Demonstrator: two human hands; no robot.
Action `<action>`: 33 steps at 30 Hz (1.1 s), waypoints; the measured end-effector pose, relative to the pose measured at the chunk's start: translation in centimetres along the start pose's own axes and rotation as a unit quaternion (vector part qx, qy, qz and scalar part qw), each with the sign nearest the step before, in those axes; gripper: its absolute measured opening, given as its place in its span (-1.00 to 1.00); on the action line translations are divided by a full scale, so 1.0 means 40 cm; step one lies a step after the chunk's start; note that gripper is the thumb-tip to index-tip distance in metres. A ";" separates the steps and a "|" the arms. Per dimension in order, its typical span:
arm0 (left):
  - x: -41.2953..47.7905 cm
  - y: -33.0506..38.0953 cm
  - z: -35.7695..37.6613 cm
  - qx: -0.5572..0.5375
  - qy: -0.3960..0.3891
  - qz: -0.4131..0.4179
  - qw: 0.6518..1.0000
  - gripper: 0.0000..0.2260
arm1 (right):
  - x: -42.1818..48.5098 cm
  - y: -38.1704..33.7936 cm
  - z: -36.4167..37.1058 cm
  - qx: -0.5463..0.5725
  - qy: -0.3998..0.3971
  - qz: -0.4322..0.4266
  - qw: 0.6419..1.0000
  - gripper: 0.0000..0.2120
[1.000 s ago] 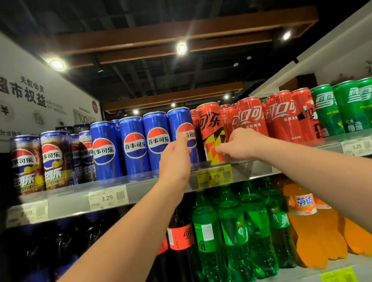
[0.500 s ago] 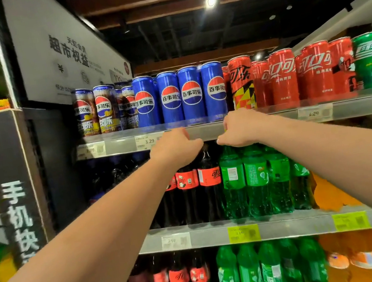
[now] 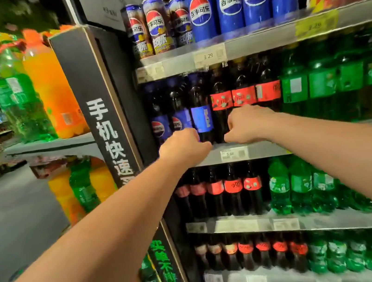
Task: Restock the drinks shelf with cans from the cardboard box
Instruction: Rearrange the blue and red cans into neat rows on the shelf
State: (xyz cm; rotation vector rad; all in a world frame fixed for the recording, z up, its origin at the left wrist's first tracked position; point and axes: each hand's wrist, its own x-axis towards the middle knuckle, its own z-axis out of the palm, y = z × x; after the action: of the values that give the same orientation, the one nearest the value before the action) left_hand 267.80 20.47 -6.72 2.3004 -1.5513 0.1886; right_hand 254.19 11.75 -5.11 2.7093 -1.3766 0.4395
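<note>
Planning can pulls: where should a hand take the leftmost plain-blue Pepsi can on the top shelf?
Probably the tapered shoulder just under its rim, from the front: the Pepsi can stands upright, a blue neighbour crowds its side, and the shelf lip hides its base.

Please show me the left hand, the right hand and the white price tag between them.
left hand (image 3: 182, 150), head view, back of the hand.
right hand (image 3: 248, 126), head view, back of the hand.
white price tag (image 3: 234, 153), head view, middle of its face.

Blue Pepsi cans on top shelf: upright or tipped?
Upright: the tall blue Pepsi cans stand side by side on the grey metal top shelf, lids up.
</note>
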 end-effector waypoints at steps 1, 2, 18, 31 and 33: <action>-0.020 -0.029 0.018 0.001 -0.008 -0.003 1.000 -0.74 | -0.014 -0.020 0.029 0.009 -0.012 0.005 1.000 -0.69; -0.041 -0.057 0.036 0.003 -0.014 -0.006 1.000 -0.73 | -0.029 -0.041 0.059 0.012 -0.028 0.009 0.999 -0.69; -0.241 -0.281 0.427 -0.002 -0.167 -0.015 0.986 -0.69 | -0.213 -0.163 0.503 -0.004 -0.218 0.007 0.976 -0.87; -0.218 -0.270 0.781 0.010 -0.250 -0.025 0.968 -0.71 | -0.168 -0.032 0.837 0.023 -0.326 -0.028 0.945 -0.81; -0.221 -0.278 0.844 0.008 -0.262 -0.030 0.964 -0.74 | -0.168 -0.018 0.896 0.025 -0.334 -0.031 0.942 -0.78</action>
State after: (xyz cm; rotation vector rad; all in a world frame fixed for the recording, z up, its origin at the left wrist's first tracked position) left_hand 271.57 19.53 -43.14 2.5371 -1.7070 -0.4643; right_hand 258.92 10.61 -41.25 3.0720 -1.3862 -0.5154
